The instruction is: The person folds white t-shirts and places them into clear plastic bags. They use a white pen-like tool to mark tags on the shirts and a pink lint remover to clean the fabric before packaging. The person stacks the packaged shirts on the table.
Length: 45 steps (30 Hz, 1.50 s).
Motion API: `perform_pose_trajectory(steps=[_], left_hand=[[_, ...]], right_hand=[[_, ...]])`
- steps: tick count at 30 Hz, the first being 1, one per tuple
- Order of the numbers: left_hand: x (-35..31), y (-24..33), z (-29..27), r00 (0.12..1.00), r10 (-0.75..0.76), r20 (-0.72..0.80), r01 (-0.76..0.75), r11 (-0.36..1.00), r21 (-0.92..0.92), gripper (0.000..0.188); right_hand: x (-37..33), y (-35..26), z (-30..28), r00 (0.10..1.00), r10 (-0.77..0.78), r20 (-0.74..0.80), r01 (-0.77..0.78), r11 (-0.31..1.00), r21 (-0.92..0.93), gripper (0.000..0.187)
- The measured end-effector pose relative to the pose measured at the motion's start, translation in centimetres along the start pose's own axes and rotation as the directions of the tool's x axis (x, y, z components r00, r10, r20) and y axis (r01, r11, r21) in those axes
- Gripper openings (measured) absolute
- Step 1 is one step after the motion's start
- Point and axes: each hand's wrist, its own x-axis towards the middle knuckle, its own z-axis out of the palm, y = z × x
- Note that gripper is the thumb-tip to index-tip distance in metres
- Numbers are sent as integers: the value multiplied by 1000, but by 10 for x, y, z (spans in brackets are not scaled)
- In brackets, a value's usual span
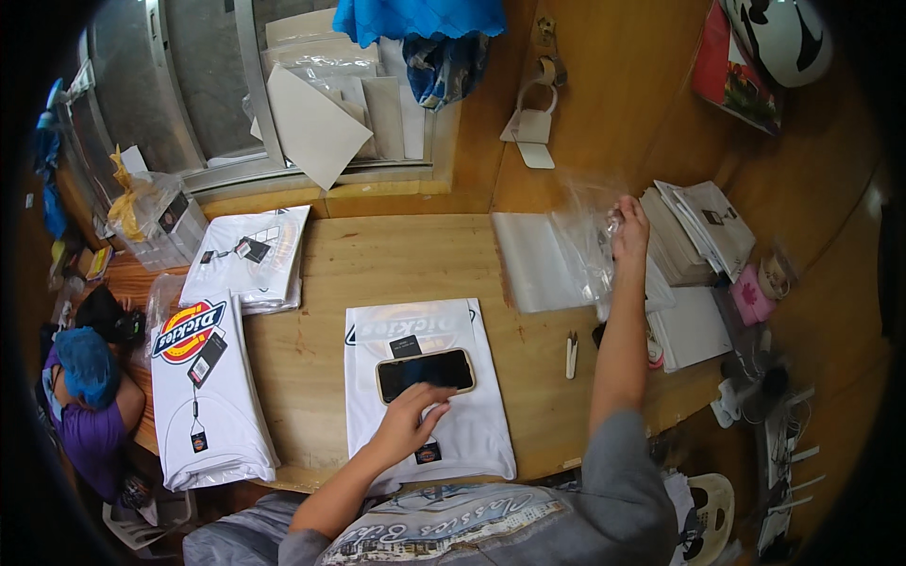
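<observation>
A folded white T-shirt (376,429) lies before me, with a black hang tag and a printed logo. A smartphone (429,370) with a dark screen and light case rests on top of it. My left hand (411,420) is over the phone's lower edge, fingers stretched out and holding nothing. Out to the right, my right hand (629,229) pinches the edge of a clear plastic bag (587,215), lifted partly off a stack of clear plastic bags (531,266). The bag's outline is blurred and see-through.
Folded white T-shirts (217,406) are piled at the left, with bagged shirts (247,259) behind. Cardboard sheets (675,250) stand stacked right. A pale cutter (572,356) lies on the wooden table (396,255). Another person (90,387) sits at the left.
</observation>
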Motion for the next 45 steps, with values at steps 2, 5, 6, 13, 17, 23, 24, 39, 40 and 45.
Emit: perform_pose_trajectory(steps=[2, 5, 6, 13, 17, 23, 24, 39, 40, 45], left_hand=[[29, 15, 6, 995, -5, -101, -10, 989, -147, 28], [80, 15, 19, 990, -38, -137, -27, 895, -445, 74], [95, 17, 25, 981, -69, -184, -61, 783, -619, 77], [118, 49, -46, 921, -195, -338, -104, 713, -693, 18], [127, 89, -87, 989, -45, -141, -34, 854, -519, 22], [100, 9, -123, 968, -166, -190, 156, 985, -68, 60], [84, -22, -126, 958, -270, -95, 282, 948, 147, 68], [-59, -159, -120, 685, -136, -716, 720, -27, 694, 50], [-72, -183, -117, 676, -91, -731, 690, -269, 672, 48], [-43, -156, -66, 546, -502, -670, 832, 235, 502, 49]], right_hand=[[-44, -20, 68, 982, 26, 189, 17, 975, -224, 6], [-127, -26, 131, 874, 106, 475, 66, 941, -331, 9], [-151, -22, 142, 848, 158, 506, 17, 946, -324, 10], [-168, -83, 175, 492, -321, 809, 865, 291, -410, 27], [-152, -77, 201, 418, 56, 907, 462, 847, -265, 30], [-114, -45, 181, 519, 445, 730, -117, 883, -455, 17], [-98, -32, 172, 603, 413, 683, -132, 895, -425, 15], [12, 112, -147, 522, -41, -852, -370, 889, -269, 61], [-6, 107, -109, 514, -148, -845, -458, 785, -416, 64], [-35, 56, -55, 491, -858, -151, -224, 43, -974, 51]])
